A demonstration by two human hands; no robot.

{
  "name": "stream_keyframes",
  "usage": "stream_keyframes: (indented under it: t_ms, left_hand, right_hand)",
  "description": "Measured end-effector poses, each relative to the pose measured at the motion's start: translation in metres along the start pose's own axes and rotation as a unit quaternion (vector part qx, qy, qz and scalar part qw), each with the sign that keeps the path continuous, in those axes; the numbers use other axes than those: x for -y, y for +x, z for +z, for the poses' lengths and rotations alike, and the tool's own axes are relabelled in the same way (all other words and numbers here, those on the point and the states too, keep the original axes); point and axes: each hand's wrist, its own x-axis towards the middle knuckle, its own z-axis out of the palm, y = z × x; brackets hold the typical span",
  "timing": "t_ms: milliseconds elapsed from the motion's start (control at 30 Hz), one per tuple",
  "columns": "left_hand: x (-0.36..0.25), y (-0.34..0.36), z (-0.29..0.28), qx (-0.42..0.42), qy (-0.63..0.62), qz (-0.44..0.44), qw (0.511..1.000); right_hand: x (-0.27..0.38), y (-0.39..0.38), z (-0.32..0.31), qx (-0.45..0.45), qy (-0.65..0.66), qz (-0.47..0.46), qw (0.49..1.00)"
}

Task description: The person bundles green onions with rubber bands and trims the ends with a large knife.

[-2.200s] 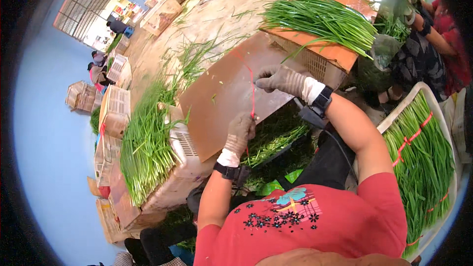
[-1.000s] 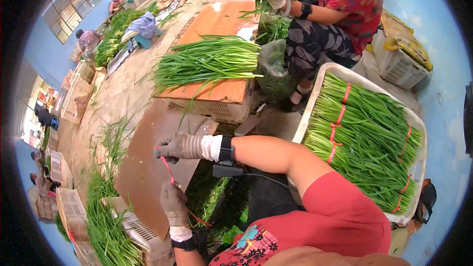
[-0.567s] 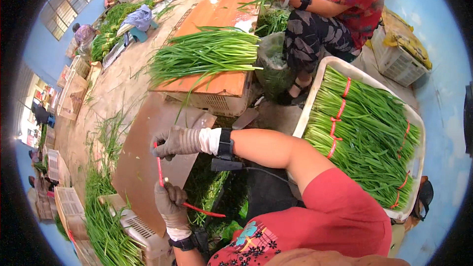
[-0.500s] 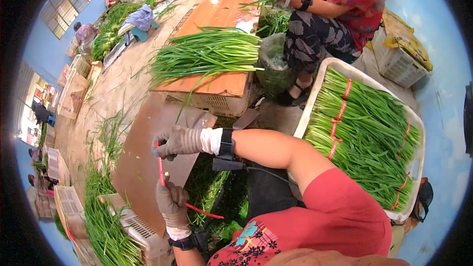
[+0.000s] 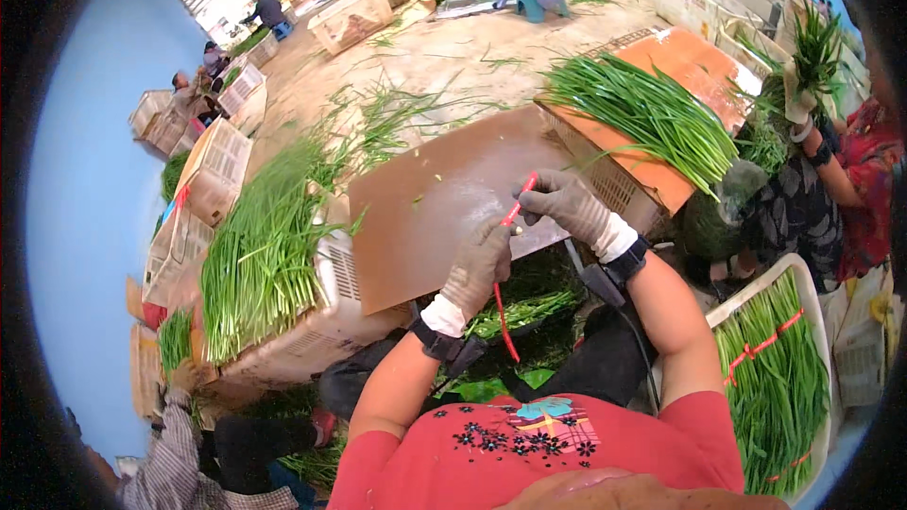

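Observation:
A thin red tie strip (image 5: 521, 200) is stretched between my gloved hands, above the near edge of a brown board (image 5: 444, 191). My left hand (image 5: 479, 266) is closed round the strip's middle, and its loose tail dangles below. The fingers of my right hand (image 5: 570, 208) pinch the strip near its upper end. Both hands wear grey gloves. Below them, cut green stalks (image 5: 529, 314) lie in a dark space by my knees. A tied pile of long green-leaved stalks fills a white tray (image 5: 820, 295) at my right.
Loose green stalks (image 5: 260, 269) lie over a pale crate (image 5: 342, 274) on my left. More stalks (image 5: 652, 113) rest on an orange board (image 5: 675, 191) at the right. A co-worker's gloved hand (image 5: 800, 102) holds greens there; another person's sleeve (image 5: 170, 449) shows lower left.
The view has swung left, bringing the crate and the person at lower left in. My hands still grip the red strip, now closer together, with a shorter stretch between them.

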Motion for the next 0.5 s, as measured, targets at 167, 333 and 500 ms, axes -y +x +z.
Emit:
stream_keyframes:
  t_ms: [167,333,500]
  left_hand:
    - [-0.003,-0.006,-0.005,0.04,-0.152,0.033,0.987]
    - [-0.002,-0.01,-0.007,0.0,-0.1,-0.006,0.995]
    - [0.009,-0.008,0.001,-0.105,0.07,-0.001,0.992]
  right_hand:
    - [-0.005,0.004,-0.002,-0.051,-0.097,0.039,0.993]
    - [-0.01,0.008,0.001,-0.048,-0.055,-0.02,0.997]
    - [-0.021,0.008,0.009,-0.037,-0.149,-0.064,0.986]
